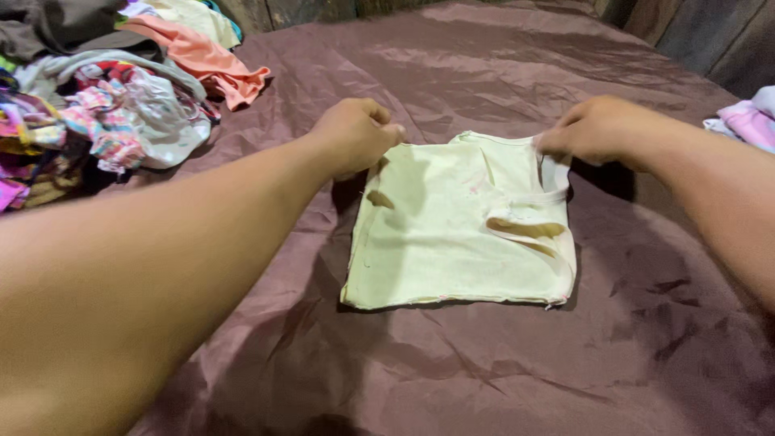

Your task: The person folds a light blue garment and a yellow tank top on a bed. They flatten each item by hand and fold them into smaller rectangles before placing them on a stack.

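1. Centrally, a pale yellow garment lies folded into a rough square on a mauve-brown sheet, its neckline turned toward the far side.
2. Faint pinkish marks show near the garment's middle, and an armhole opening gapes on its right half, showing the sheet beneath; no label or package is readable.
3. At the top left corner, the left hand is curled shut, fingers pinched on the garment's edge.
4. At the top right corner, the right hand is likewise closed, gripping the garment by the white-lined neckline.
5. The near hem runs roughly straight, slightly frayed at the right corner.
6. Open, wrinkled sheet surrounds the garment in front and on both sides.
7. Well apart at far left sits a heap of mixed clothes, with a peach-coloured piece draped at its edge.
8. A pink and white cloth shows at the right edge, beside dark wooden boards.
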